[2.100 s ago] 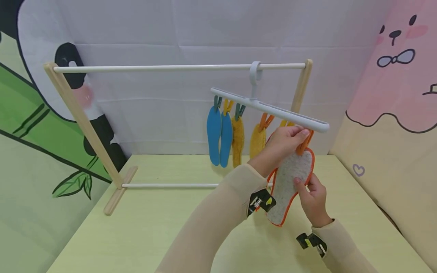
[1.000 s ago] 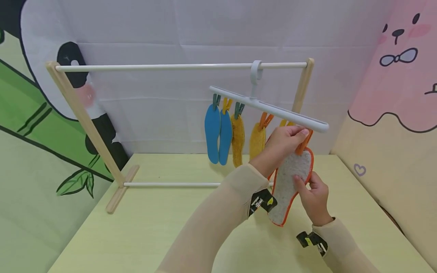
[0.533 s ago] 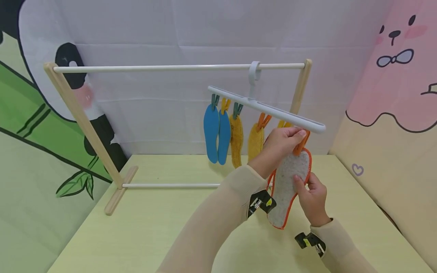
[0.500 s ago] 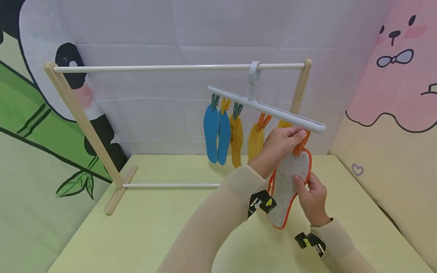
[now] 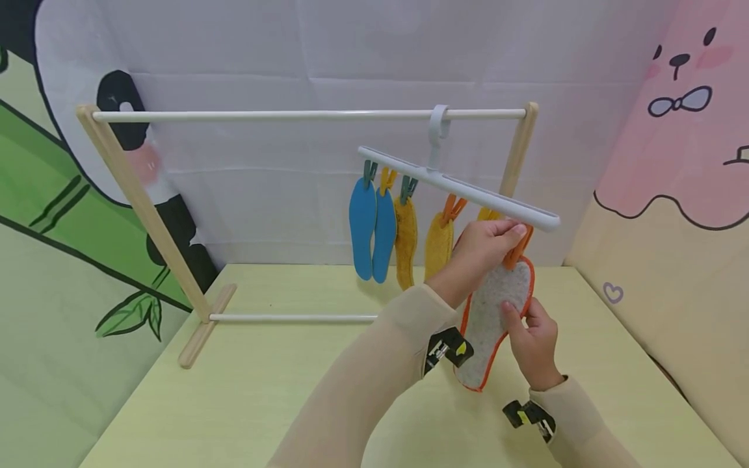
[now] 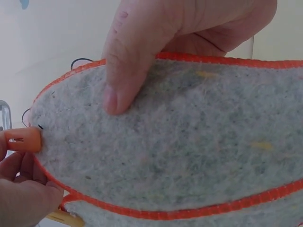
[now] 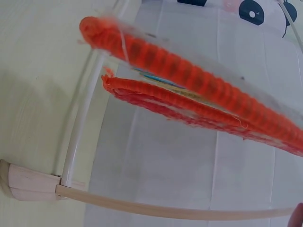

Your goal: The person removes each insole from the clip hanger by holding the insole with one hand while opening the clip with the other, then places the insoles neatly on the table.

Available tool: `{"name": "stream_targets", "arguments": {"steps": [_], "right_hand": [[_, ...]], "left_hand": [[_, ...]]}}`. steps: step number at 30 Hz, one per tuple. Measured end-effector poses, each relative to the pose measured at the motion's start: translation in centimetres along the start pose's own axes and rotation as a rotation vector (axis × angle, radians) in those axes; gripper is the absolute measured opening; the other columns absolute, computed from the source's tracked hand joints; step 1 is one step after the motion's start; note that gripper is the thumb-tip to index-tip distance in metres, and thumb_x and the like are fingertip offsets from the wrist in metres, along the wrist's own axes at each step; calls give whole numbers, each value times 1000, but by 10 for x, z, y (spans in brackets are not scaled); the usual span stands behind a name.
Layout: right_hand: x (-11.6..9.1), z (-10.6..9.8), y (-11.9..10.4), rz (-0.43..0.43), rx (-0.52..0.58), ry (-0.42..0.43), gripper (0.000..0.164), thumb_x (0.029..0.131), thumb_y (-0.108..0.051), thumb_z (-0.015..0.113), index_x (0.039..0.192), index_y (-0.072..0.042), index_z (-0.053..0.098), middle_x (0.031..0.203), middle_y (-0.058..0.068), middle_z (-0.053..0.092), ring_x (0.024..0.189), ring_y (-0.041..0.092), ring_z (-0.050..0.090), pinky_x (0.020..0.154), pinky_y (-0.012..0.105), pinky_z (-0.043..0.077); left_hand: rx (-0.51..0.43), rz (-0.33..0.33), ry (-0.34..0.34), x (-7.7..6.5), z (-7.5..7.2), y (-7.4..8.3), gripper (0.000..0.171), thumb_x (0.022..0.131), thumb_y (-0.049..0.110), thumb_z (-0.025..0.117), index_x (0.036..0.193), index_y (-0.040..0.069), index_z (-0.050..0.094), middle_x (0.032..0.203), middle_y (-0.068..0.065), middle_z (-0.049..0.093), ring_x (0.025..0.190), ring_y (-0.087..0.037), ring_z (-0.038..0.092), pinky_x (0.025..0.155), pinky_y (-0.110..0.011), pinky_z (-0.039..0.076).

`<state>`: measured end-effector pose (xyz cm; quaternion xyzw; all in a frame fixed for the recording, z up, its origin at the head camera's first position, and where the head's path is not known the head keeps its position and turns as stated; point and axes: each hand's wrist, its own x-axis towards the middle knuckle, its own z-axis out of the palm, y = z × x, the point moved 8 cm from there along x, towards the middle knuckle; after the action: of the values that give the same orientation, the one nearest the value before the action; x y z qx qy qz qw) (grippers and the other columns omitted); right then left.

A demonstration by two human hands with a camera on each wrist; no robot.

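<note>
the left hand [image 5: 476,252] has its fingers clamped on an orange clip [image 5: 515,253], thumb against the upper part, just below the sloping white hanger [image 5: 497,200]. beneath those fingers is a gray insole [image 5: 490,305] with orange-red trim, its top edge at the clip's mouth. the right hand [image 5: 535,344], lower than the left, pinches the insole's right edge, thumb on the gray face, with most of the sole to the left of that thumb. the left wrist view has the right thumb flat on the felt. a second trimmed insole [image 7: 161,97] lies behind, seen edge-on from the right wrist. left of the left fingers hang a yellow insole [image 5: 439,244] and two blue insoles [image 5: 363,227]; the bench [image 5: 234,403] is below both hands.
</note>
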<state>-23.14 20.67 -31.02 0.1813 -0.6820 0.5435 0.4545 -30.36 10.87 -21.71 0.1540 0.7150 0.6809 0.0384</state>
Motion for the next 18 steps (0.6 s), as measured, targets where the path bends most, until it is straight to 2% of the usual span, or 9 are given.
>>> {"name": "stream_targets", "arguments": {"steps": [6,18], "right_hand": [[2,0,-1,-5,-8,-9,10,89,8,59,87,17,57,82,-22,60,73,-7,55,65,8,42],[-2,1,-1,19,-21,-7,11,89,5,61,87,15,58,80,-22,60,69,-7,55,63,9,42]], "left_hand": [[-56,33,-12,1,2,3,22,92,13,64,109,0,72,102,-5,70,74,-7,49,62,-19,39],[-102,24,-17,3,2,6,22,93,12,63,109,-1,71,100,-6,70,74,-7,51,65,-19,43]]}}
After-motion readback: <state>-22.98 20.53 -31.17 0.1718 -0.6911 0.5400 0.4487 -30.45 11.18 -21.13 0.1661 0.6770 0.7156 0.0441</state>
